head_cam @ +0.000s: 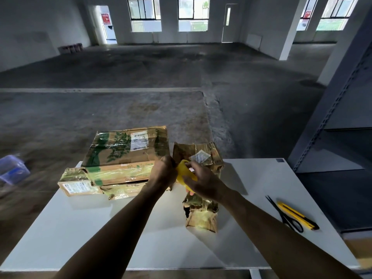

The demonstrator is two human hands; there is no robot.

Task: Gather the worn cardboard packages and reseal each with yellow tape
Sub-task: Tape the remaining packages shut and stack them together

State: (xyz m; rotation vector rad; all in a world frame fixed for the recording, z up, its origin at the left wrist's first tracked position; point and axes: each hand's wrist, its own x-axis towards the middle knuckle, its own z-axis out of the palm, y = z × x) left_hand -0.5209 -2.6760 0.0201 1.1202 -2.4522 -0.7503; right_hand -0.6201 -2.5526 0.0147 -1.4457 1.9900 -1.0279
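Tape (184,172) held; package labels (139,140) unreadable

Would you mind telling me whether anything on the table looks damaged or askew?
The near box is crumpled, with a torn dark gap on its left edge. The big box lies askew on flatter packages. The left hand and right hand hold the tape.

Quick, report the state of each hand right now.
Left hand: grips the yellow tape roll.
Right hand: holds the same roll, fingers curled on it.
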